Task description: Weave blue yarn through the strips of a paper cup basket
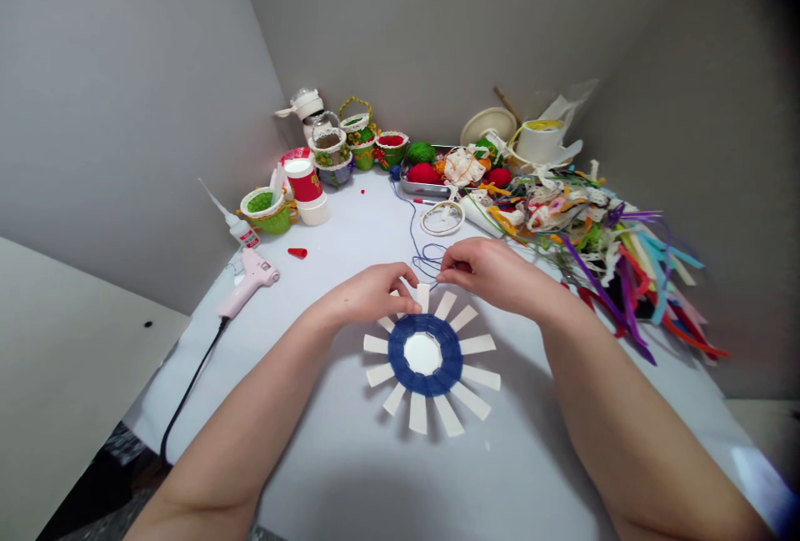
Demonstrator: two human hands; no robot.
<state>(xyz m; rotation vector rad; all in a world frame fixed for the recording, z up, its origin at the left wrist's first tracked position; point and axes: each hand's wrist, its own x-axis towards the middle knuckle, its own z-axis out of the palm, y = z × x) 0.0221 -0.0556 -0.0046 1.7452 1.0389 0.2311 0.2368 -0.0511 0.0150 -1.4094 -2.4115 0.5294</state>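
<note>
Card sunburst (422, 353) lies flat on the white-covered table (325, 474), just below and between the two hands: a white disc with flat strips radiating from it, its centre wound in a band of dark blue yarn (425, 324). The left hand (368, 295) is half closed, fingers curled down at the top of the ring, its fingertips at or just beside the uppermost strip (423, 298); whether they grip that strip, I cannot tell. The right hand (484, 270) is mostly closed, with thumb and forefinger pressed together just beyond the same strip. A thin blue thread (412, 232) loops loosely toward those fingertips, but whether they pinch it is hidden.

Risks sit close by. The slack loops beyond the right hand could snag or knot if drawn too fast, and too much pressure could crease a thin strip — the sunburst also looks unfixed, so a hard tug might slide it. Farther out, past the left hand, a pink hot glue gun (250, 283) lies on its side, and its black cord (193, 383) trails off the table edge, where a careless elbow could catch it. To the right of the right hand, a heap of colored ribbons (631, 291) could tangle with the thread.
</note>
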